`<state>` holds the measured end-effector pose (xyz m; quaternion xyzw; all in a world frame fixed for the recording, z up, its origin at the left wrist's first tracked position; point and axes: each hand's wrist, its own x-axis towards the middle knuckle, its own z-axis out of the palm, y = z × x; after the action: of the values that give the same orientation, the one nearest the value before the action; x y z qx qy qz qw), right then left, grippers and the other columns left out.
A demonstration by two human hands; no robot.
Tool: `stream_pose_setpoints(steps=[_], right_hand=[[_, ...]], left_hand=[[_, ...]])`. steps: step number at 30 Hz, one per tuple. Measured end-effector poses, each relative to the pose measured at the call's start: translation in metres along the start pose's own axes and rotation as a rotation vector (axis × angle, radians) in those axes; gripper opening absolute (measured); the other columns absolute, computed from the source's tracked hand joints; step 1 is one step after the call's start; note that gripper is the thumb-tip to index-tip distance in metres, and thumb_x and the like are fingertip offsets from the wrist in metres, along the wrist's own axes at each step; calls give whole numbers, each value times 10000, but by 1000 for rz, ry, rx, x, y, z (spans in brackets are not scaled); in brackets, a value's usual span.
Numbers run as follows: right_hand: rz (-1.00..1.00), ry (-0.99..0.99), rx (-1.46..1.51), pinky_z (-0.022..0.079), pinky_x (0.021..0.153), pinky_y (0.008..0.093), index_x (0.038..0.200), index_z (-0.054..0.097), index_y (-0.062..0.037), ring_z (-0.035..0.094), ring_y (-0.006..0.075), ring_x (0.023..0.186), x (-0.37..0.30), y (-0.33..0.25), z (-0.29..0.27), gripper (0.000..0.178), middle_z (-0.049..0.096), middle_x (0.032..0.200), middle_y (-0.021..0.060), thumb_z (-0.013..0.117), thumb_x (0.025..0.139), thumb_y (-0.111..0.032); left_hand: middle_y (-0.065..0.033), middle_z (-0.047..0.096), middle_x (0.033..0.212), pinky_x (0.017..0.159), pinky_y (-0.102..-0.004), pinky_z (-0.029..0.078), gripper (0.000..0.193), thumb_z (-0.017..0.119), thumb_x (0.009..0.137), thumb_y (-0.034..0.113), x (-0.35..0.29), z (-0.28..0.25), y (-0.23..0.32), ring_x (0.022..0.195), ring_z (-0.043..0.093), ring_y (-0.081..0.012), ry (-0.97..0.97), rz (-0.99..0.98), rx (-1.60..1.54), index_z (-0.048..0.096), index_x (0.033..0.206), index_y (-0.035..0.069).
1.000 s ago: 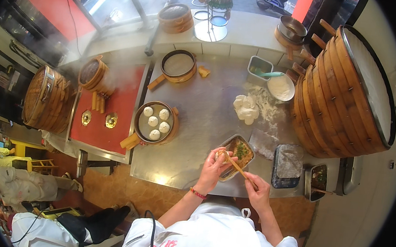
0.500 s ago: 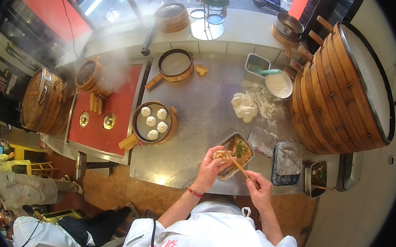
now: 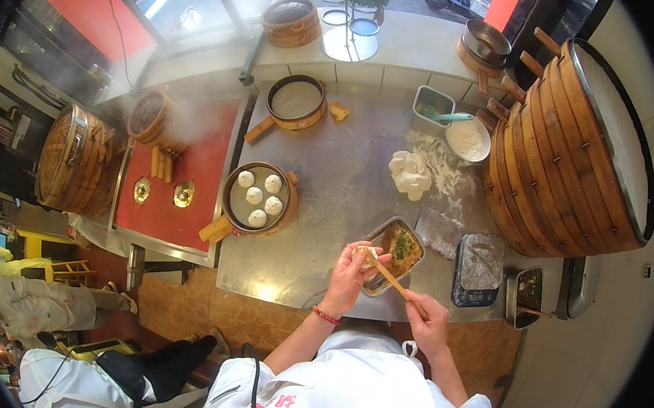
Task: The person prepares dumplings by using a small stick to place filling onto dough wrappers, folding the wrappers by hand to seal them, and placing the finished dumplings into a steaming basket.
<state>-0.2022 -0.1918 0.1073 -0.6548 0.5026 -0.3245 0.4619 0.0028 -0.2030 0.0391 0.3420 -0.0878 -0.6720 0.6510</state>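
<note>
My left hand (image 3: 346, 275) cups a dough wrapper (image 3: 364, 256) with filling on it, at the near edge of the metal table. In my right hand (image 3: 428, 319) is a flat wooden spatula (image 3: 390, 279), its tip pressed at the wrapper. Just beyond, partly covered by my left hand and the spatula, stands a metal tray (image 3: 419, 236) of minced filling with chopped greens (image 3: 402, 246). To the left, a round bamboo steamer (image 3: 291, 207) holds several pleated buns (image 3: 274, 184). Flattened dough pieces (image 3: 409, 174) lie on floury metal farther off.
Right of the tray sits a flour-dusted scale (image 3: 479, 270), with another filling container (image 3: 526, 295) beyond. Tall stacked steamers (image 3: 568, 156) tower at the right. A flour bowl (image 3: 468, 141) and an empty steamer (image 3: 296, 100) stand farther back. Steam rises by the red stove top (image 3: 214, 154); people (image 3: 82, 377) are lower left.
The spatula has tipped to lie over the wrapper, hiding more of its filling. My left hand has curled a little more around it. The whole view has shifted slightly.
</note>
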Motion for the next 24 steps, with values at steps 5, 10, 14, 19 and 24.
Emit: stream_pose_setpoints(steps=[5,10,14,19,24], right_hand=[[163,32,139,423,604,241,1128,719,-27,541,74,679,4,-5,-2,240,634,788,29,651,904,26],[-4,-9,59,405,593,236,1117,724,-28,502,55,666,8,3,0,217,628,789,-12,647,919,15],[187,-59,133,414,582,252,1106,724,-23,517,90,642,3,9,-11,217,625,770,23,652,905,17],[76,66,-82,473,589,336,1078,732,-63,598,214,631,8,17,-23,223,677,813,117,666,873,-7],[-143,-106,-552,504,623,435,1079,715,-87,630,336,680,14,45,-7,234,644,841,150,663,853,-53]], left_hand=[[-168,619,1253,1043,-466,517,286,483,1076,240,0,2,1,1230,606,-362,-45,12,40,499,1283,43],[-165,617,1261,1041,-459,516,289,482,1077,234,-3,3,2,1231,606,-365,-45,-5,58,493,1298,47],[-165,618,1260,1049,-449,507,296,484,1075,233,-4,-1,1,1220,616,-337,-20,-9,55,494,1297,37],[-158,624,1253,996,-392,529,269,517,1058,184,-1,-10,1,1089,658,-246,26,-19,-74,511,1279,32],[-143,627,1247,928,-343,550,248,547,1042,143,-3,-14,-7,1018,667,-187,18,-4,96,525,1260,26]])
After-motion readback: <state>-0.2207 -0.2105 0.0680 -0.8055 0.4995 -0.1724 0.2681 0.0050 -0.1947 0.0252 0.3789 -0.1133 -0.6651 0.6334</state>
